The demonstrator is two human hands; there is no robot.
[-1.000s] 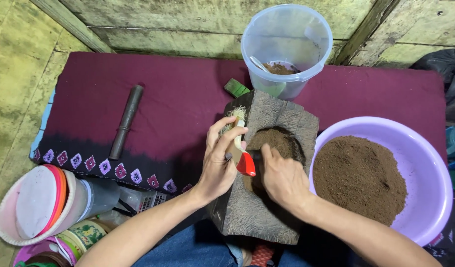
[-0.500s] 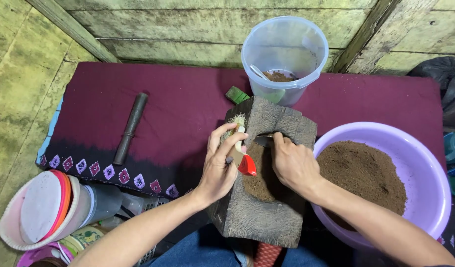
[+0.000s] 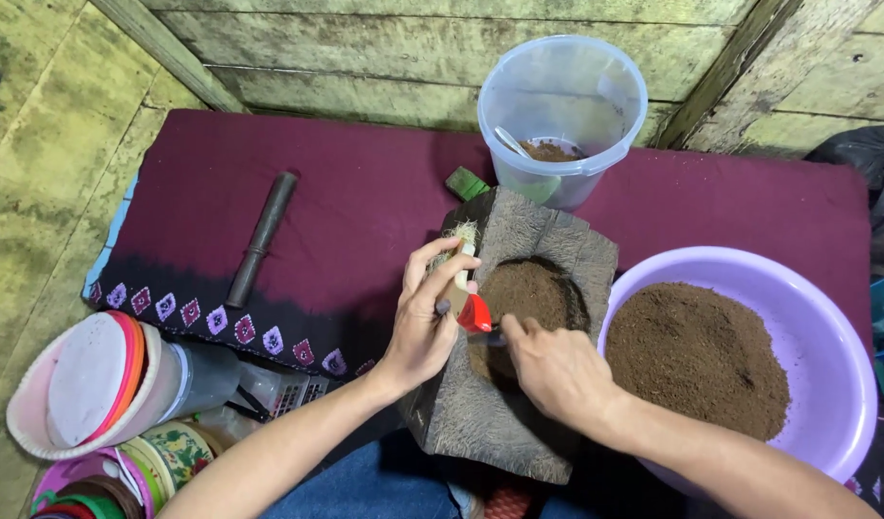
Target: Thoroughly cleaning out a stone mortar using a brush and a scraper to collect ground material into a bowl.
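Observation:
A grey stone block [image 3: 547, 240] with a round hollow full of brown powder [image 3: 528, 293] lies on the maroon cloth [image 3: 346, 202]. My left hand [image 3: 427, 322] grips a small brush [image 3: 461, 264] with a red handle and pale bristles, held at the hollow's left rim. My right hand [image 3: 557, 370] rests at the hollow's near edge, fingers curled and pressed into the powder; what they pinch is hidden.
A purple basin [image 3: 850, 332] of brown powder sits to the right. A clear tub [image 3: 562, 106] with powder and a spoon stands behind the block. A dark pestle [image 3: 259, 240] lies on the cloth at left. Stacked lids and jars [image 3: 105, 384] crowd the lower left.
My right hand slid back from the hollow's far right side to its near edge. The left hand stays on the brush at the left rim.

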